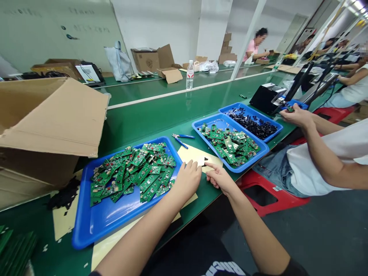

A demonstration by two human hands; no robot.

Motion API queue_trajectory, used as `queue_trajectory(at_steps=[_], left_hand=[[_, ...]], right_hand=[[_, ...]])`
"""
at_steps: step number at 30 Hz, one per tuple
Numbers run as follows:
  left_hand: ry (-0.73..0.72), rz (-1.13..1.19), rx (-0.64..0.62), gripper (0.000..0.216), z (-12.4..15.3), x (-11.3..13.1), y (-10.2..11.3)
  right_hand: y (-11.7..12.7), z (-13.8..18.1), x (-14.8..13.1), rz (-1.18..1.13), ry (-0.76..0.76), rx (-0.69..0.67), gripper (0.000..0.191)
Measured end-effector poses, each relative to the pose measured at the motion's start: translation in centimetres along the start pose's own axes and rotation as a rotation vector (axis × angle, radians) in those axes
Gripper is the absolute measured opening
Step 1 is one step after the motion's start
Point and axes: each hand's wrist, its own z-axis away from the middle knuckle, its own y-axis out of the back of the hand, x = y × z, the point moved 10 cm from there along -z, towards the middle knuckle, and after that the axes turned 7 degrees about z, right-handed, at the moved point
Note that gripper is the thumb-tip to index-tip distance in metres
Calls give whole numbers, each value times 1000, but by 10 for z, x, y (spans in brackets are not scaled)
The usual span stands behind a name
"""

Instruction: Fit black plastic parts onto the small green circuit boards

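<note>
My left hand (188,177) rests on a pale yellow sheet (188,154), its fingers slightly apart and bent downward, with no object visible in them. Beside it, my right hand (220,178) has the index finger stretched toward small black pieces (206,159) on the sheet; its other fingers are curled. One black piece lies at the index fingertip, and contact is unclear. Left of my hands is a blue tray (94,226) heaped with green circuit boards (140,172). Blue-handled cutters (183,140) lie beyond the sheet.
Another blue tray (244,166) holds circuit boards, and a third tray (277,132) holds small black parts. A co-worker (324,149) sits at the right on a red stool (260,199). A cardboard box (54,115) stands at left, a water bottle (190,75) at the back.
</note>
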Motion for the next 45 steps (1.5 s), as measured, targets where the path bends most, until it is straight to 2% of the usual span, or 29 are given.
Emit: queue_trajectory(at_steps=[4,8,15,19,23,25,28,31,33,35,36,37,39,40,42,44,45], left_hand=[[15,-8,-28,25,-19,5,-17],[19,5,-52,25,-24,6,-27],[35,6,-42,27,-24,3,-30],[33,11,-18,26,-22,4,-29],[48,28,3,27,-19,5,-30],[58,36,11,29,-18,8,-30],[81,40,23,29,-16,15,-28],[84,38,58,30,-2,28,-14],[53,53,85,30,20,41,2],[15,134,99,21,55,50,18],[46,199,105,18,78,47,24],[112,267,129,17,103,38,31],[388,338,216,11,163,3,41],[531,339,268,11,197,-15,44],[811,304,386,12,264,-47,50],[1041,245,469,18,319,-66,53],[1120,238,480,23,338,-72,50]], right_hand=[[0,-3,6,26,-7,17,68],[4,-3,6,156,5,50,60],[34,-21,-20,516,101,231,19],[36,-30,-27,664,93,324,13],[34,-25,-23,745,77,386,12],[38,-21,-19,757,65,419,11],[45,-17,-14,740,77,440,21],[46,-17,-12,681,136,408,19],[49,-14,-10,621,160,406,19],[51,-9,-7,552,166,418,20],[52,-5,-7,515,174,432,22],[51,0,-9,478,190,445,24],[40,13,-16,415,234,454,28],[29,21,-22,387,261,437,29],[-9,40,-39,335,338,323,26],[-66,69,-65,272,506,96,20],[-98,87,-79,250,609,-45,17]])
